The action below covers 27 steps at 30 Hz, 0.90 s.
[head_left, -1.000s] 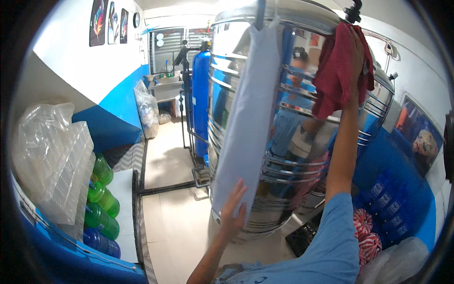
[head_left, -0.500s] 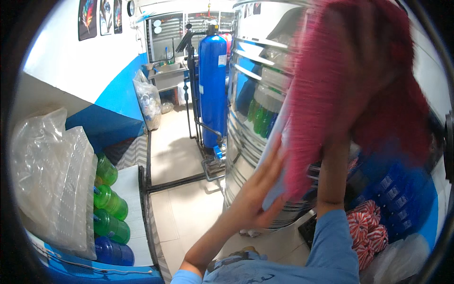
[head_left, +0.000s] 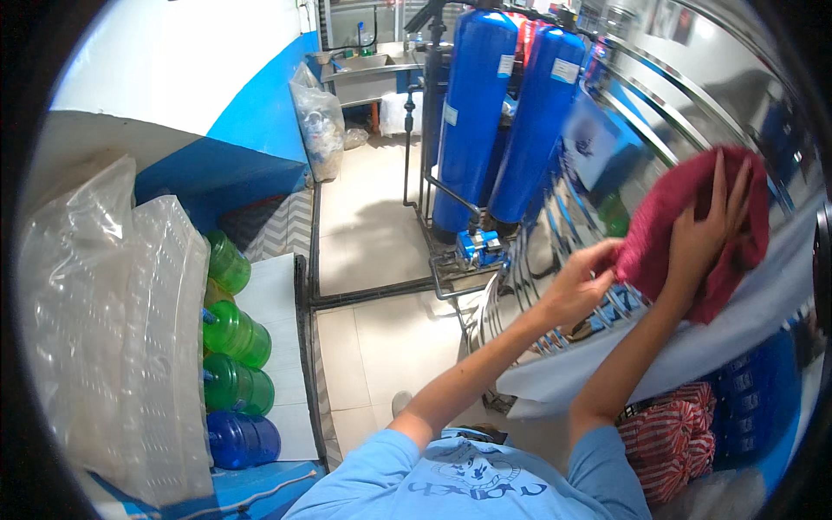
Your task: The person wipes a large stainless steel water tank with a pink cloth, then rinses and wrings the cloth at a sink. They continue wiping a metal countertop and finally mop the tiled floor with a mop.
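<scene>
A dark red towel [head_left: 650, 238] lies bunched against a large, shiny, ribbed steel tank [head_left: 537, 251] on the right. My right hand [head_left: 702, 238] is laid over it with the fingers stretched and spread, pressing on its face. At the towel's left edge, my left hand [head_left: 585, 282] is closed, thumb and fingers pinching the fabric. Below both forearms a whitish sheet [head_left: 563, 381] hangs along the lower part of the tank. The towel hides the tank surface behind it.
Two tall blue cylinders [head_left: 472, 113] with pipes and a small blue pump [head_left: 479, 249] stand ahead. At left, green jugs [head_left: 238, 334] and a blue jug [head_left: 243, 440] lie beside clear plastic bags [head_left: 113, 347]. Red-striped bundles [head_left: 667, 442] sit low right; a sink [head_left: 364, 62] is far back.
The towel has moved down and away from my face, against the tank. My left hand has gone from spread fingers to pinching the towel's edge. My view has tilted down and turned right.
</scene>
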Each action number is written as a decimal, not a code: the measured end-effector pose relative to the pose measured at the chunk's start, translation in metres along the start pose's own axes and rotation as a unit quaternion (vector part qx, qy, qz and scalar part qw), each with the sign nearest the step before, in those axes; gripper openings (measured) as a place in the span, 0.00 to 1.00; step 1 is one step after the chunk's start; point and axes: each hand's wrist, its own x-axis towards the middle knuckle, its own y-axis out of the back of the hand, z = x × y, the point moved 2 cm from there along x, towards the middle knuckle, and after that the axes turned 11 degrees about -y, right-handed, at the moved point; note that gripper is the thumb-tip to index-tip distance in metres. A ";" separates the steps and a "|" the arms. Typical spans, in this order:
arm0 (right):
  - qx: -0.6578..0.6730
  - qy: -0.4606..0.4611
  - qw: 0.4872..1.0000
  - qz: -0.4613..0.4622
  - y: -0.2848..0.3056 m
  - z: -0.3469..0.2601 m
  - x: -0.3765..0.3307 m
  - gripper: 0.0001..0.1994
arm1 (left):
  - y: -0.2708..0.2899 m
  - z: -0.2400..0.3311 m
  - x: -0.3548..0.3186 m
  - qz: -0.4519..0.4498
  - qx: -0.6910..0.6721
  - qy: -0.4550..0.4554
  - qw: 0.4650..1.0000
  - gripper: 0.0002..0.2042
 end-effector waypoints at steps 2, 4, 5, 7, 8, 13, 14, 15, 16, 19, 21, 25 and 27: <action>-0.126 -0.039 0.991 -0.027 -0.015 -0.003 -0.034 0.28 | 0.022 -0.013 -0.010 -0.011 -0.049 0.045 0.998 0.17; -0.143 -0.028 0.989 -0.028 -0.026 -0.007 -0.057 0.28 | 0.043 -0.026 -0.021 -0.027 -0.054 0.062 0.996 0.18; -0.156 -0.019 0.987 -0.031 -0.029 -0.009 -0.066 0.29 | 0.051 -0.030 -0.027 -0.033 0.008 0.021 0.999 0.18; -0.190 -0.005 0.981 -0.026 -0.029 -0.012 -0.083 0.28 | 0.064 -0.043 -0.035 -0.054 -0.028 0.071 0.996 0.19; -0.217 -0.006 0.975 -0.035 -0.030 -0.013 -0.091 0.28 | 0.071 -0.048 -0.038 -0.061 -0.050 0.121 0.990 0.18; -0.230 -0.044 0.968 -0.088 -0.029 -0.010 -0.129 0.30 | 0.096 -0.055 -0.042 -0.213 -0.048 0.142 0.965 0.20; -0.237 -0.033 0.968 -0.079 -0.029 -0.010 -0.136 0.30 | 0.101 -0.056 -0.043 -0.229 -0.038 0.157 0.960 0.20; -0.251 -0.041 0.964 -0.082 -0.032 -0.009 -0.144 0.31 | 0.107 -0.058 -0.044 -0.247 -0.039 0.163 0.955 0.20; -0.246 -0.046 0.965 -0.074 -0.035 -0.009 -0.151 0.32 | 0.113 -0.062 -0.044 -0.252 -0.038 0.166 0.953 0.20; -0.276 -0.041 0.960 -0.034 -0.052 -0.014 -0.169 0.33 | 0.138 -0.079 -0.038 -0.257 -0.042 0.165 0.951 0.21; -0.286 -0.072 0.956 0.001 -0.068 -0.019 -0.178 0.36 | 0.161 -0.091 -0.030 -0.246 -0.024 0.165 0.955 0.22; -0.318 -0.123 0.938 0.065 -0.107 -0.034 -0.188 0.41 | 0.207 -0.106 0.002 -0.245 -0.003 0.152 0.957 0.20; -0.337 -0.124 0.931 0.071 -0.125 -0.043 -0.192 0.42 | 0.231 -0.109 0.018 -0.258 -0.005 0.166 0.952 0.17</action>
